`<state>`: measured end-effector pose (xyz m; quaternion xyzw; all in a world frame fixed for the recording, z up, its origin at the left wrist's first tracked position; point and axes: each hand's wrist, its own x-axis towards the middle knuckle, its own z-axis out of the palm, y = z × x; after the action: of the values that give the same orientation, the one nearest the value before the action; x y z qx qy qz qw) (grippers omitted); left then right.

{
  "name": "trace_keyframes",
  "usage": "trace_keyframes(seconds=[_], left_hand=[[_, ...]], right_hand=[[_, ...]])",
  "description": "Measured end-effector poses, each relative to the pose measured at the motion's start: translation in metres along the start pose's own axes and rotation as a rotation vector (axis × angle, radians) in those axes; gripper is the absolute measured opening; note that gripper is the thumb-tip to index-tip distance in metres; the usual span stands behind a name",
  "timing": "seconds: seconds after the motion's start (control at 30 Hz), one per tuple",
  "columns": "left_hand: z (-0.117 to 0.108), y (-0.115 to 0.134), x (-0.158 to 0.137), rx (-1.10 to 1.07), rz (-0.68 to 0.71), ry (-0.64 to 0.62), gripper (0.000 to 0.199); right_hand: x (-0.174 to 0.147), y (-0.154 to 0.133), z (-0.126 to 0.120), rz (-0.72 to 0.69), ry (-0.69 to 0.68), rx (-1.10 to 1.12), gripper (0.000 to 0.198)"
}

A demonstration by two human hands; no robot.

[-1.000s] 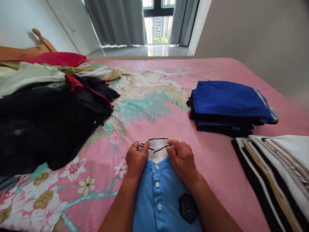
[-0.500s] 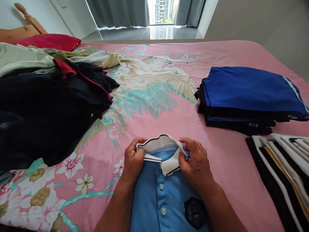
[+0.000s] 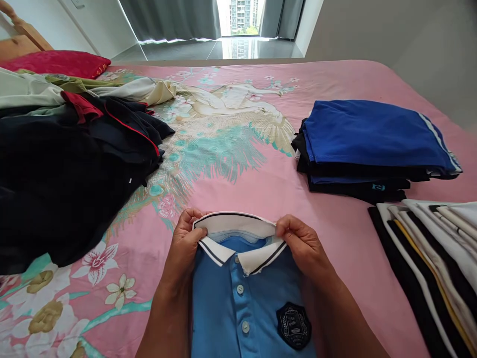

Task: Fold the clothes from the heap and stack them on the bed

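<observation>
A blue polo shirt [image 3: 216,303] lies front up on the bed at the bottom middle, its lower part cut off by the picture's edge. It has a white collar with a dark stripe, a buttoned placket and a black badge on the chest. My left hand [image 3: 186,241] pinches the collar's left end between thumb and fingers. At the other end, my right hand [image 3: 301,243] pinches the collar in the same way. Between both hands the collar is stretched wide, its two points spread apart over the front.
Dark and pale clothes [image 3: 74,184] are heaped loosely at left, before a red pillow [image 3: 55,63]. At right sits a folded stack topped by blue fabric [image 3: 372,132]. Closer, a row of folded black, white and yellow garments [image 3: 425,268] lies on the pink floral bedsheet [image 3: 231,196].
My hands have moved apart, pulling the collar wider and straighter. The collar points now lie flatter and the badge shows fully. The view has shifted slightly to the right.
</observation>
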<state>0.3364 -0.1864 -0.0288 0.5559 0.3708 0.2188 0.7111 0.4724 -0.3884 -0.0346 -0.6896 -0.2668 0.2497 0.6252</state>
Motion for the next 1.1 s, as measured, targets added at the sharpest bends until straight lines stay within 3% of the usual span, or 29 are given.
trace_keyframes(seconds=[0.1, 0.27, 0.47, 0.67, 0.77, 0.93, 1.1], left_hand=[[-0.002, 0.001, -0.002, -0.065, 0.032, -0.053, 0.029], [-0.004, 0.000, -0.006, 0.129, 0.094, -0.087, 0.006], [-0.006, 0.001, -0.008, 0.391, 0.037, -0.095, 0.028], [-0.014, 0.007, -0.009, 0.396, 0.027, -0.266, 0.036], [-0.016, 0.006, -0.011, 0.488, 0.096, -0.309, 0.034], [-0.011, 0.001, -0.009, 0.678, 0.205, -0.215, 0.019], [-0.004, -0.003, -0.003, 0.773, 0.519, -0.013, 0.008]], right_hand=[[0.001, 0.000, -0.004, -0.060, -0.085, -0.112, 0.028], [0.002, -0.005, 0.002, 0.020, 0.015, -0.153, 0.023], [0.002, -0.007, 0.005, 0.118, 0.065, -0.113, 0.026], [0.002, -0.005, 0.000, -0.044, -0.069, -0.286, 0.034], [0.002, -0.002, 0.002, -0.132, -0.042, -0.375, 0.027], [0.003, 0.001, 0.008, -0.249, 0.096, -0.432, 0.021], [0.002, 0.000, 0.009, -0.350, 0.137, -0.515, 0.022]])
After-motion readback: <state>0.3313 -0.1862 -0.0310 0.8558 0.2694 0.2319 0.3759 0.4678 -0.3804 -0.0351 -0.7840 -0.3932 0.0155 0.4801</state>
